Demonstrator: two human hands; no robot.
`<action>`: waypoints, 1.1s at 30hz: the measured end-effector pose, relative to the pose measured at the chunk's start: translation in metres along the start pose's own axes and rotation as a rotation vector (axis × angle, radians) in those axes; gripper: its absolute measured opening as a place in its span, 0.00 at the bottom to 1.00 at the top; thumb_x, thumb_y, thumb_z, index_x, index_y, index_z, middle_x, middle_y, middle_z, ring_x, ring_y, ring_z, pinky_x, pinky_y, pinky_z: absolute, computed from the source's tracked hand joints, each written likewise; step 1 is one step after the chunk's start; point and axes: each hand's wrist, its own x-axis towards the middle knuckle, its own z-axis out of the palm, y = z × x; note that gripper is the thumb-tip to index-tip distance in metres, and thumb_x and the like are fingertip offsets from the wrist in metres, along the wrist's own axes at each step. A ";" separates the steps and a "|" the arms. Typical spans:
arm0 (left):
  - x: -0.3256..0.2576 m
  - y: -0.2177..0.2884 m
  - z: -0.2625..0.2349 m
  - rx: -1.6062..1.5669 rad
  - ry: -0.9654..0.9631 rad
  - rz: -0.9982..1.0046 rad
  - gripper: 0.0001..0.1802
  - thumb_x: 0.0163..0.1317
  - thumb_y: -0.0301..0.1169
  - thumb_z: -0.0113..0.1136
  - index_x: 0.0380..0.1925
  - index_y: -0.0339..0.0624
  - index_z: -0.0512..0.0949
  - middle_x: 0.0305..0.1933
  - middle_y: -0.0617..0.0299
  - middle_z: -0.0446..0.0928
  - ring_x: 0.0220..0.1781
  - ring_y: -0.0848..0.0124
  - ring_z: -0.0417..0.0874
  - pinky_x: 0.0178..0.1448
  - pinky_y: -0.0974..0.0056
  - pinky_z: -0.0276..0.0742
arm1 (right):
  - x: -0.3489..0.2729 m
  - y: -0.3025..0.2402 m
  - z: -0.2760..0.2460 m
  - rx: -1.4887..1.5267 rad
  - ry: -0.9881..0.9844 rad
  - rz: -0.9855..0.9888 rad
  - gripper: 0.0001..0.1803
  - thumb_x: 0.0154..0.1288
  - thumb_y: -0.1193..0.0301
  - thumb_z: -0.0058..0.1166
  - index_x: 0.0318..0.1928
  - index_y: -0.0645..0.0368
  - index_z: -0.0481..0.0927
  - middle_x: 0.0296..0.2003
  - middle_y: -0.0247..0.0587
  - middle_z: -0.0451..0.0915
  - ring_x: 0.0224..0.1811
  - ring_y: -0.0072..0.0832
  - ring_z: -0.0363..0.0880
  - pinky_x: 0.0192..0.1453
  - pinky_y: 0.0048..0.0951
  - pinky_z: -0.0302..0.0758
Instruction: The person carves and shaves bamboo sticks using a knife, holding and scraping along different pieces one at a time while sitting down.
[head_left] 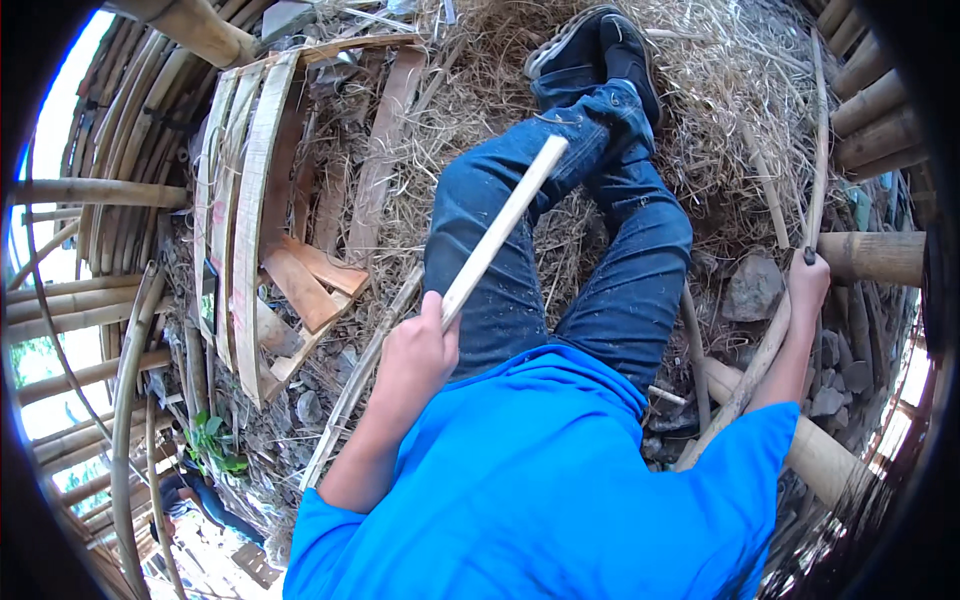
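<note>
My left hand (415, 350) is closed around the lower end of a pale, squared wooden stick (507, 225). The stick slants up to the right across my jeans (485, 230), its far end above my knee. Off to the right, my right hand (808, 285) is a fist. From its top pokes a small dark tip (809, 255); the rest of that thing is hidden in the fingers. A long thin wooden pole (818, 130) stretches away just beyond this fist, and a thicker branch (755, 365) runs beside the forearm.
A frame of wooden planks (262, 190) stands at the left. Dry straw (480, 80) covers the ground around my crossed feet. At the right are a grey rock (752, 288) and a bamboo post (875, 258). A bamboo wall (95, 300) and another person (210, 500) appear far left.
</note>
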 end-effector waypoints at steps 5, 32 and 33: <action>0.016 0.013 -0.007 -0.041 0.093 0.026 0.13 0.66 0.36 0.52 0.32 0.38 0.65 0.19 0.39 0.74 0.24 0.40 0.78 0.27 0.42 0.71 | -0.089 -0.080 -0.005 0.368 -0.078 -0.103 0.15 0.60 0.64 0.54 0.29 0.67 0.79 0.19 0.50 0.77 0.21 0.38 0.77 0.30 0.39 0.71; -0.012 0.034 -0.038 -0.232 0.032 0.048 0.15 0.67 0.37 0.52 0.32 0.35 0.67 0.23 0.39 0.74 0.31 0.39 0.77 0.33 0.47 0.67 | -0.195 -0.094 -0.015 0.615 -0.041 0.036 0.14 0.54 0.66 0.54 0.21 0.66 0.76 0.19 0.54 0.77 0.25 0.50 0.79 0.31 0.44 0.72; -0.012 0.034 -0.037 -0.224 0.022 0.076 0.16 0.67 0.39 0.51 0.33 0.35 0.67 0.24 0.37 0.74 0.32 0.38 0.77 0.34 0.43 0.67 | -0.202 -0.096 -0.017 0.627 -0.089 0.009 0.14 0.54 0.66 0.55 0.21 0.65 0.76 0.19 0.54 0.77 0.25 0.49 0.79 0.31 0.44 0.72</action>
